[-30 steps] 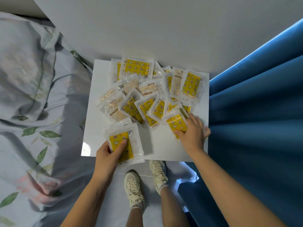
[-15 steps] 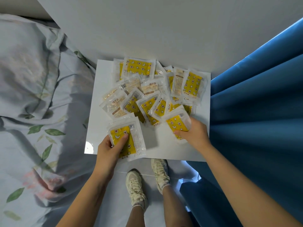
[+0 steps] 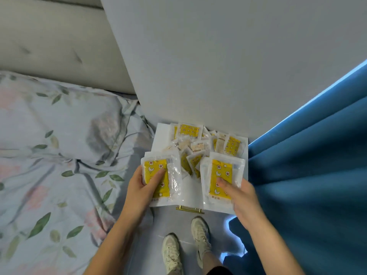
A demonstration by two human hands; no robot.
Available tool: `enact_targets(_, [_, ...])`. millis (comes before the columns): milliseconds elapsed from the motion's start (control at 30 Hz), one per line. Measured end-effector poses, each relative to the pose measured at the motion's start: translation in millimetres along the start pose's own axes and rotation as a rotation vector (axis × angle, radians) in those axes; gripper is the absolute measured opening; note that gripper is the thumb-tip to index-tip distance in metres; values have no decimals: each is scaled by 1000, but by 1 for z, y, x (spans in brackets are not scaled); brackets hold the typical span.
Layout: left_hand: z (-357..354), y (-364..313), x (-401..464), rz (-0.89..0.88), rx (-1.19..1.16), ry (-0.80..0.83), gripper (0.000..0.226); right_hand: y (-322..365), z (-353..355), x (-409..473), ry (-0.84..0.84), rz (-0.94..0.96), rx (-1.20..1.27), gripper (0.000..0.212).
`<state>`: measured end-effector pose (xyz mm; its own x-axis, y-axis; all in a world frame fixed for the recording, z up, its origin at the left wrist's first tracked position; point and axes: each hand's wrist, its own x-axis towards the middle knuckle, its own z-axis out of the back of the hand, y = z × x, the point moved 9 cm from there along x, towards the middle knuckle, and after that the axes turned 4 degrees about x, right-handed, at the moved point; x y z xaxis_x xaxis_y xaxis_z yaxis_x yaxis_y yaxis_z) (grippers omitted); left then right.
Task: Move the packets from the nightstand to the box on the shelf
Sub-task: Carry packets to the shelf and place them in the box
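Several yellow-and-clear packets lie heaped on the white nightstand against the wall. My left hand grips a small stack of packets, lifted above the nightstand's left front, thumb on the yellow face. My right hand grips another packet stack above the right front corner, thumb pressed on its yellow print. The box and the shelf are out of view.
A bed with leaf-patterned bedding and a padded headboard lies to the left. A blue curtain hangs close on the right. A gold drawer handle shows under the nightstand top, my shoes on the floor below.
Both hands have lifted their packets off the nightstand toward me. The camera has tilted up and back, so the nightstand now looks smaller and lower in view.
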<state>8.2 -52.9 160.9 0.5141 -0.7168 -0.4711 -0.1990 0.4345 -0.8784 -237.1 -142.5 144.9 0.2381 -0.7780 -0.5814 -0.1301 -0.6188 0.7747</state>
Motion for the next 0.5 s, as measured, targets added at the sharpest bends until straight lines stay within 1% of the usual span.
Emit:
enact_targets(100, [29, -34, -33, -22, -47, -8, 16, 27, -26, -42, 18, 46, -43, 52])
enact_targets(233, [67, -75, -75, 1, -221, -21, 12, 58, -69, -89, 59, 108, -111, 58])
enact_targets(300, [87, -94, -95, -19, -253, -40, 13, 68, -97, -109, 119, 122, -145, 68])
enact_targets(333, [97, -101, -106, -33, -262, -58, 13, 71, -112, -119, 155, 129, -153, 66])
enact_targets(400, [119, -115, -127, -60, -278, -108, 12, 80, -142, -137, 228, 145, -168, 44])
enact_targets(433, [130, -120, -139, -68, -283, -137, 12, 82, -158, -147, 267, 154, -191, 38])
enact_targets(500, [150, -125, -164, -74, -306, -212, 11, 85, -187, -165, 357, 168, -255, 34])
